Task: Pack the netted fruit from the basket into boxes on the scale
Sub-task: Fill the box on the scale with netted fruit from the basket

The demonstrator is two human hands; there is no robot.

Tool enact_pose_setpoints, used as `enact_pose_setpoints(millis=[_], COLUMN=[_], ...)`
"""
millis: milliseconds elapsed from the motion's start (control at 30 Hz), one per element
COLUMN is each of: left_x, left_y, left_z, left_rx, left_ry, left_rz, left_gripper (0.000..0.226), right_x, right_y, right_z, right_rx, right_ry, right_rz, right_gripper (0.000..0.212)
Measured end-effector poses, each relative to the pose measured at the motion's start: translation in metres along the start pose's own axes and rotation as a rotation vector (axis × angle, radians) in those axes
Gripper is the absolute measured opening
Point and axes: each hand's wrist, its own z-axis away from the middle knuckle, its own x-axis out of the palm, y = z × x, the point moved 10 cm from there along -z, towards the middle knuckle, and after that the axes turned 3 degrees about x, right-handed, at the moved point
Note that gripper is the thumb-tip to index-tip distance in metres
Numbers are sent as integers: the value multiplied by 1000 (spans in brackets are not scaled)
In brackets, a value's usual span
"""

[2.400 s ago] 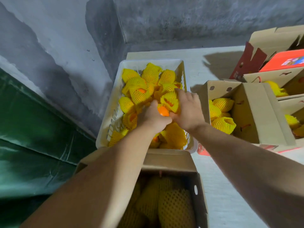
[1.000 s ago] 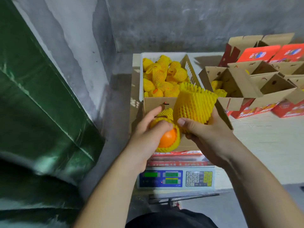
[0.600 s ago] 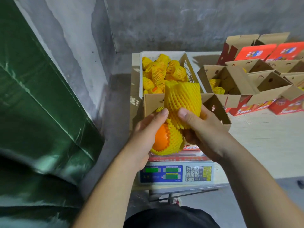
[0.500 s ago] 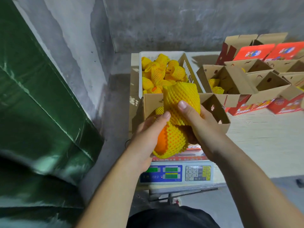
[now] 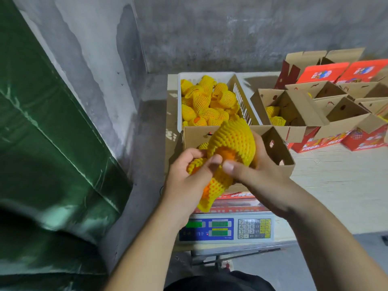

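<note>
Netted fruit is in both hands at once, held above the near edge of the open box [image 5: 279,148] that sits on the scale [image 5: 226,228]. Starting at the left, the left hand [image 5: 186,175] is curled shut around one orange whose yellow foam net [image 5: 212,192] has ridden down, leaving bare peel showing and a loose tail of net hanging below the palm; its thumb pinches toward the second piece. If that sleeve keeps sliding, the orange could drop out of it, probably onto the scale's front ledge or the floor rather than into the box. Just right of it, touching, the right hand [image 5: 252,164] cups a second orange [image 5: 233,141] from beneath with its thumb pressed on top; this net is also open at the bottom, with orange skin exposed. Working two pieces against each other risks a fumble, since neither hand is free to catch. Behind them the white basket [image 5: 178,101] holds plenty more netted fruit. Further right, partly filled boxes [image 5: 294,110] stand with flaps up; a careless elbow could catch one.
</note>
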Motion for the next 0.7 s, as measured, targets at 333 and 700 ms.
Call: enact_pose_setpoints(millis=[333,700], left_x=[9,-4], left_y=[11,-10], left_z=[0,-6], left_rx=[96,-220], left_ry=[-90,143], left_rz=[-144,193], left_gripper=[12,44], right_x=[-35,-54], right_y=[2,-34], right_z=[-2,-30], right_rx=[-170,-193], right_ry=[383,439], right_rz=[-42,178], right_gripper=[73,70])
